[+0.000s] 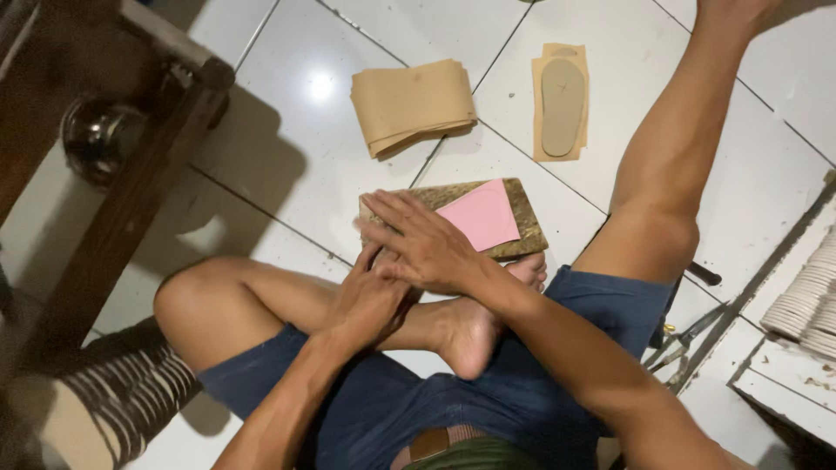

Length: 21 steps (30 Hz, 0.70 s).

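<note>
**— Where is it, and what does it look like?**

**—** Pink sheet (pixel 483 216): it lies on the rough brown board (pixel 529 228) in the middle of the frame, on the tiled floor (pixel 287 148) just above my crossed leg. It is flat, thin and plain pink, roughly four-sided and turned at a slant. One corner points toward the board's upper edge. It looks clean and uncreased.

**— What are your hands doing?**

**—** My right hand (pixel 427 246) is spread wide and flat, palm down, over the left part of the board. Its fingers are fanned out and grip nothing, and they stop just short of the pink sheet. My left hand (pixel 370 303) sits below it, against my shin, with its fingers reaching up to the board's near edge under the right hand. I can't tell whether it holds anything, because the right hand covers its fingertips.

**— Which step would you say this is?**

**—** As I judge it, I'm steadying or settling the board, not yet working on the sheet itself.

**— And what would a next move call for?**

**—** Handling the sheet would mean lifting my right palm and shifting it right, with the board kept still against my foot (pixel 470 335).

**— Anything else near?**

**—** A stack of tan sheets (pixel 411 104) lies at upper centre. To its right is a sole-shaped cutout (pixel 562 106) on more tan sheets, well apart from the board. White discs (pixel 805 300) are stacked at the right edge.
</note>
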{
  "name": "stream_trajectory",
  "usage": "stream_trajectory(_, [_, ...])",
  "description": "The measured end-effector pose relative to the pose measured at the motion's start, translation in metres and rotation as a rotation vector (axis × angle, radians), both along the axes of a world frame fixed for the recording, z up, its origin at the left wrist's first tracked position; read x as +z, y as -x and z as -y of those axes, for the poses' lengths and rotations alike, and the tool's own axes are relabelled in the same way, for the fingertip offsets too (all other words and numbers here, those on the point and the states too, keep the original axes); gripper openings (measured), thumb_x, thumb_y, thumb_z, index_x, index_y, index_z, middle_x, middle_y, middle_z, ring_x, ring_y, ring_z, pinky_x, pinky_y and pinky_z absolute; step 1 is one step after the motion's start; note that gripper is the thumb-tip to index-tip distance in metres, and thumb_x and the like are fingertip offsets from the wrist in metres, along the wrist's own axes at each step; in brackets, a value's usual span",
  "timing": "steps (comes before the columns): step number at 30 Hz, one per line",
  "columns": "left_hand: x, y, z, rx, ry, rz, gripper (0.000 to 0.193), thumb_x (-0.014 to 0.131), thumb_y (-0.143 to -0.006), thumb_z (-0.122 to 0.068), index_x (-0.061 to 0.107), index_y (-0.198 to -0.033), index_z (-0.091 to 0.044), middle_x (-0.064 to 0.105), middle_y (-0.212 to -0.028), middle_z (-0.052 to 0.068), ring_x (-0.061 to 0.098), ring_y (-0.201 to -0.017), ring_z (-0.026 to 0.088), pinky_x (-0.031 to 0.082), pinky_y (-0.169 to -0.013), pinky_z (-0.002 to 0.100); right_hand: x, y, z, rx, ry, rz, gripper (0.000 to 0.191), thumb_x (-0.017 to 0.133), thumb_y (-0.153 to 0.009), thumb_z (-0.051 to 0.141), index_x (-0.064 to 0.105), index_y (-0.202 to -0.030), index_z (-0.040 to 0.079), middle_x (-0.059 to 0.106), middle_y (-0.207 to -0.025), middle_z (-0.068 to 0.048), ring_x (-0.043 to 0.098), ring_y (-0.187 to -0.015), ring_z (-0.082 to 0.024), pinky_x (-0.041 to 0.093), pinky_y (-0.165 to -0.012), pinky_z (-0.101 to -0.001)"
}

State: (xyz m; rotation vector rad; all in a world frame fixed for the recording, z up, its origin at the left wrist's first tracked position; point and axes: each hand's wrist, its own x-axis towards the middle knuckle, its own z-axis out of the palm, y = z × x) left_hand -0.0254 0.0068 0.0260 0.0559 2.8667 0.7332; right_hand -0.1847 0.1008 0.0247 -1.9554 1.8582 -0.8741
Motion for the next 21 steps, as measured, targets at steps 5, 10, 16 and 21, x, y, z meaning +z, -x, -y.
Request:
stream_trajectory(5, [0.004,0.002,0.002,0.051,-0.007,-0.154,0.052,0.067,-0.079,-0.010,0.064,-0.130,-0.010,0.053,-0.150,0.007,0.039,-0.146,0.026,0.025,-0.121,0.049,-0.015,0.025,-0.023,0.007,-0.105,-0.074,0.076,0.058,-0.097,0.051,0.038,-0.158,0.011,0.031,-0.166,-0.020,0.029,-0.154,-0.040,0.021,-0.125,-0.0550])
stream_trajectory(10, [0.006,0.002,-0.004,0.085,0.038,-0.167,0.068,0.066,-0.081,-0.012,0.052,-0.147,-0.008,0.045,-0.158,0.008,0.036,-0.149,0.023,0.028,-0.119,0.045,-0.034,0.048,-0.055,-0.154,-0.115,-0.099,0.073,0.057,-0.102,0.048,0.034,-0.160,0.010,0.033,-0.167,-0.022,0.030,-0.156,-0.037,0.022,-0.127,-0.0538])
stream_trajectory(16, [0.016,0.016,-0.016,0.122,0.225,-0.300,0.062,0.066,-0.077,-0.016,0.057,-0.138,-0.007,0.049,-0.152,0.016,0.045,-0.140,0.028,0.035,-0.109,0.047,-0.024,0.085,-0.059,-0.399,0.160,1.213,0.071,0.047,-0.109,0.049,0.031,-0.161,0.003,0.050,-0.154,-0.025,0.048,-0.147,-0.033,0.034,-0.126,-0.0445])
stream_trajectory(21, [0.032,0.030,-0.022,0.069,0.155,-0.430,0.037,0.074,-0.079,-0.019,0.063,-0.113,-0.007,0.061,-0.137,0.014,0.054,-0.132,0.029,0.040,-0.109,0.050,0.024,0.085,-0.081,-0.467,0.069,1.276,0.059,0.063,-0.099,0.024,0.047,-0.151,0.002,0.063,-0.137,-0.021,0.062,-0.129,-0.029,0.044,-0.115,-0.0427])
